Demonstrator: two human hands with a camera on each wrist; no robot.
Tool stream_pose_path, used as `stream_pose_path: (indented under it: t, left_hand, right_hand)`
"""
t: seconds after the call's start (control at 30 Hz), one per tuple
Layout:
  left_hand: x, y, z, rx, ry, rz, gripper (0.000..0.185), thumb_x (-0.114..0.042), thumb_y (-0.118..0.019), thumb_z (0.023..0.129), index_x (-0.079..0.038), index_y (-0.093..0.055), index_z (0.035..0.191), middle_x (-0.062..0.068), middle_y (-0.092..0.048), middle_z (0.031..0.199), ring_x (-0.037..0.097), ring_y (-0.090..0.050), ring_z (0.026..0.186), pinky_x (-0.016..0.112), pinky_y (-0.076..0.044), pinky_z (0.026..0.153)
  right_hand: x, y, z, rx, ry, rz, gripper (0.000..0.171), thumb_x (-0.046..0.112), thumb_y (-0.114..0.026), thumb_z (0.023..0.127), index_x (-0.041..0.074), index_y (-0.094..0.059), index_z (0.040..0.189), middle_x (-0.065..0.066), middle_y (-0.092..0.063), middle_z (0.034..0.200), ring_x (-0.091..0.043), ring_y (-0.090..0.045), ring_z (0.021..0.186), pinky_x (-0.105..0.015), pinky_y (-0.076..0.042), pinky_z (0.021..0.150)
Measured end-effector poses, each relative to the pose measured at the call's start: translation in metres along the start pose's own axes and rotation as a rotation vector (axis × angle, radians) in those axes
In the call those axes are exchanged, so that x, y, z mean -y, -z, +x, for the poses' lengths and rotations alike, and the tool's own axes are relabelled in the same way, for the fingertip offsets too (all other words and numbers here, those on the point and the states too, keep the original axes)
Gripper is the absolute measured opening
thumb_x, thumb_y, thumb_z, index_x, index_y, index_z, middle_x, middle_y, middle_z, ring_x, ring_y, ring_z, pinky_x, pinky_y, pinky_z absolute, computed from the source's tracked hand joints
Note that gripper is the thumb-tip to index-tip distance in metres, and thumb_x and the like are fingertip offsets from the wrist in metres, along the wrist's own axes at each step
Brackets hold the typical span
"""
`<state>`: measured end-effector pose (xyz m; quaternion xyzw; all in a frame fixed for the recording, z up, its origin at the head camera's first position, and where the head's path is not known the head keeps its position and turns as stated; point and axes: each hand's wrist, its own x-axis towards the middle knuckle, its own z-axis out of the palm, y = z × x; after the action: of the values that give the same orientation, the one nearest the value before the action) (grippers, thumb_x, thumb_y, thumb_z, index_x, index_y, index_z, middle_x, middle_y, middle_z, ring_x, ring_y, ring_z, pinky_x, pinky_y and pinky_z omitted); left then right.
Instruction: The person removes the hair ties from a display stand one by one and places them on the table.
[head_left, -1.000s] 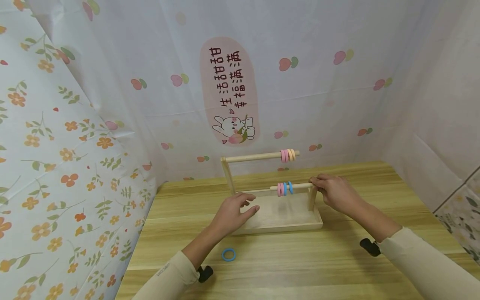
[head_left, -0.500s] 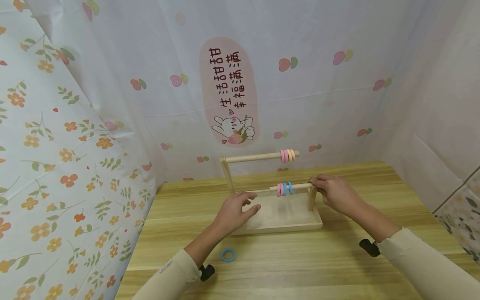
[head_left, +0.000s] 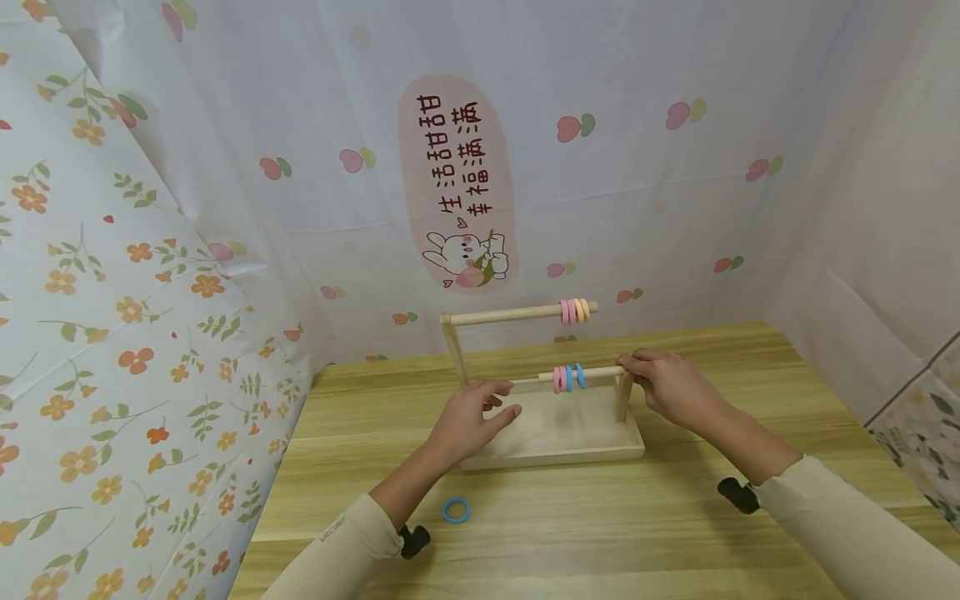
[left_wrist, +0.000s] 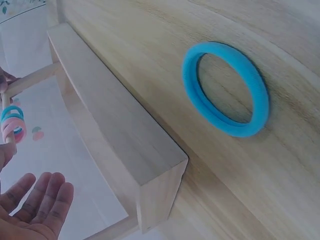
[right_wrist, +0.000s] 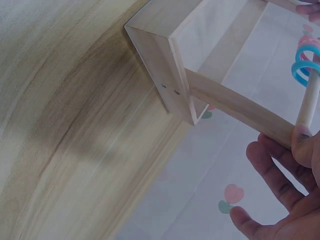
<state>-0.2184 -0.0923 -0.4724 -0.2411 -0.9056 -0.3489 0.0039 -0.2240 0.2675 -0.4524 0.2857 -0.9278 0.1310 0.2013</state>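
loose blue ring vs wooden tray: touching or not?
Apart. The left wrist view shows it: a strip of bare tabletop separates the blue ring from the wooden tray along its near wall.

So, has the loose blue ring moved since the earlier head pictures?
No: judged against the tray, the ring lies in the same spot on the table.

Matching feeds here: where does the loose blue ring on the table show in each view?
Head: the loose blue ring lies near the bottom, just left of centre.
Left wrist: the ring is at upper right.
Right wrist: not in it.
Shared landmark: the wooden tray, visible in all three.
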Motion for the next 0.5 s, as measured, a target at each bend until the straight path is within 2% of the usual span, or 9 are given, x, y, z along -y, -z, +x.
stream_pose_path:
  t: [0.23, 0.5]
  left_hand:
    - [-0.0015, -0.0012, 0.0038, 0.001, -0.011, -0.029, 0.046, -0.036, -0.073, 0.109, -0.010, -0.069, 0.147, 0.013, -0.076, 0.140, 0.029, -0.078, 0.121, 0.046, -0.065, 0.103]
    - [-0.0054, -0.0008, 0.0082, 0.036, 0.000, -0.092, 0.050, -0.034, -0.077, 0.106, -0.012, -0.068, 0.150, 0.011, -0.074, 0.143, 0.029, -0.077, 0.123, 0.047, -0.064, 0.106]
  right_hand:
    - [-0.0003, -0.0009, -0.0002, 0.001, -0.002, -0.007, 0.030, -0.014, -0.076, 0.092, -0.004, -0.082, 0.120, -0.013, -0.082, 0.105, -0.026, -0.079, 0.082, -0.037, -0.058, 0.061]
    - [-0.0010, -0.0012, -0.0005, 0.012, -0.013, 0.007, 0.031, -0.015, -0.074, 0.093, -0.005, -0.081, 0.122, -0.014, -0.082, 0.106, -0.028, -0.080, 0.084, -0.040, -0.061, 0.063]
